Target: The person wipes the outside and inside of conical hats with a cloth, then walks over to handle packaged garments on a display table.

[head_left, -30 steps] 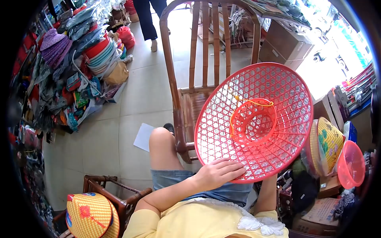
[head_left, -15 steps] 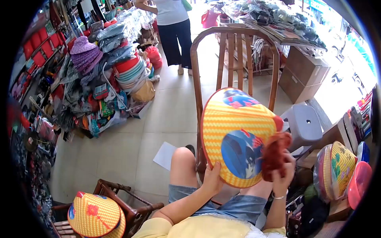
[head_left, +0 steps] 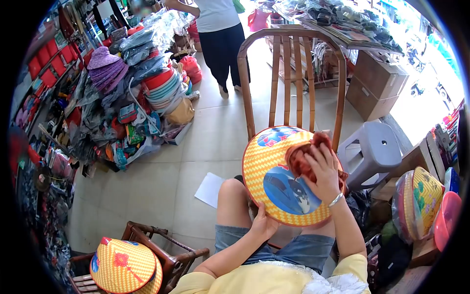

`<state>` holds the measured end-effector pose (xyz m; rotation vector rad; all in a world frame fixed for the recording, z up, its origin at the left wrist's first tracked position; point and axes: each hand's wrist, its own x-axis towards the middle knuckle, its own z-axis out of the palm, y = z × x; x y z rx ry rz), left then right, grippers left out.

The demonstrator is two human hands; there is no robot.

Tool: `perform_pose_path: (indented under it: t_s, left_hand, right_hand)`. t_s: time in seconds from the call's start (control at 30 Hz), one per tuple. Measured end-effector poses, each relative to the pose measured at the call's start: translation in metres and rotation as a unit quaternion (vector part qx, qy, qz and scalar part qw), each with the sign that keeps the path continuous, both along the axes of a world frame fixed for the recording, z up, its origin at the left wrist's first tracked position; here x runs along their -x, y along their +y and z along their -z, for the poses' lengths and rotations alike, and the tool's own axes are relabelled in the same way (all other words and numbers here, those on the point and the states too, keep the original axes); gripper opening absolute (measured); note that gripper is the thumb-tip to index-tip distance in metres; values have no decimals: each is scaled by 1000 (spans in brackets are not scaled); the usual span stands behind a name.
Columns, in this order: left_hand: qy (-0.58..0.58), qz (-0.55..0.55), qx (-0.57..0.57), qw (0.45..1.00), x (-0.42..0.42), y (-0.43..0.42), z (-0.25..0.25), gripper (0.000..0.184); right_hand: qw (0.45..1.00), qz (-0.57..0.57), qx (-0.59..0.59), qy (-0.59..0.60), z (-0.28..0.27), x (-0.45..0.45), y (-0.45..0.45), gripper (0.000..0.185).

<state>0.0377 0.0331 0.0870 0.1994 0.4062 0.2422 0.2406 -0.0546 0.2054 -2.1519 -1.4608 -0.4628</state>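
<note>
A conical woven hat [head_left: 289,191] in yellow and orange, with blue picture patches and a red rim, is over my lap, its top facing me. My left hand [head_left: 264,225] grips its near rim, thumb on the upper side and fingers partly hidden below. With my right hand [head_left: 324,174] I press a crumpled reddish-brown cloth [head_left: 299,159] onto the hat's upper right side, covering its peak. A silver bracelet circles my right wrist.
Ahead stands a wooden slatted chair [head_left: 247,105]. Similar hats [head_left: 120,267] rest on a wooden chair at lower left. To the right are a grey stool [head_left: 379,152], a cardboard box [head_left: 374,85] and bagged hats [head_left: 418,201]. Piled goods line the left; a person [head_left: 220,44] stands beyond.
My right hand has brought the cloth from the hat's right edge up and inward onto its top. The hat has tipped flatter and lower. The person ahead has shifted right.
</note>
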Motion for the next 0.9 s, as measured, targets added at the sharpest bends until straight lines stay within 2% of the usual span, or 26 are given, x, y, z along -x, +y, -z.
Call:
perform_pose_path:
  t_s: [0.13,0.23,0.27,0.3,0.33,0.4,0.43,0.47,0.5,0.53,0.67,0.73,0.8,0.83,0.87,0.9]
  left_hand:
    - [-10,3,-4,1000,0,2,8,57]
    - [-4,1,6,1000,3,1,9,55]
    - [-29,2,-26,999,5,2,11,56]
    - [-54,4,-59,997,4,3,14,56]
    - [-54,5,-59,997,3,5,25,56]
    - [-237,80,41,967,5,13,52,61]
    - [-32,14,-41,999,0,-5,-9,75]
    - [-20,34,-31,999,2,-3,1,78]
    - [-24,36,-36,998,3,-4,-1,79]
    - [-31,38,-41,998,2,-6,-3,81]
    - [-34,31,-24,999,-3,-7,-3,82]
    - [-75,28,30,996,-2,-8,-11,72]
    - [-242,91,47,965,-2,2,8,73]
    - [-74,44,-1,996,5,2,8,76]
    - [-115,63,11,991,5,4,5,77]
    - [-155,83,23,984,5,6,2,78]
  right_hand:
    - [999,27,-33,0,6,14,2,52]
    - [988,-134,67,25,37,61,-3,37]
    - [983,-181,38,11,49,89,-9,37]
    - [973,-210,89,-18,46,106,-15,46]
    - [974,-209,89,-17,50,107,-18,45]
    - [979,-174,75,-76,55,76,-17,45]
    - [983,-107,143,-41,39,58,-14,46]
    - [984,-52,166,44,9,35,-9,48]
    - [999,-26,-23,-2,23,6,-11,43]
    - [998,9,-68,-2,11,-10,-15,38]
    - [996,27,-86,-3,22,-5,-15,33]
    - [998,-41,-52,-6,32,30,-18,27]
    - [986,-160,48,8,54,74,-27,30]
    - [978,-194,70,-24,53,98,-36,35]
    - [974,-217,69,0,59,107,-44,39]
    - [976,-204,74,-30,62,95,-45,39]
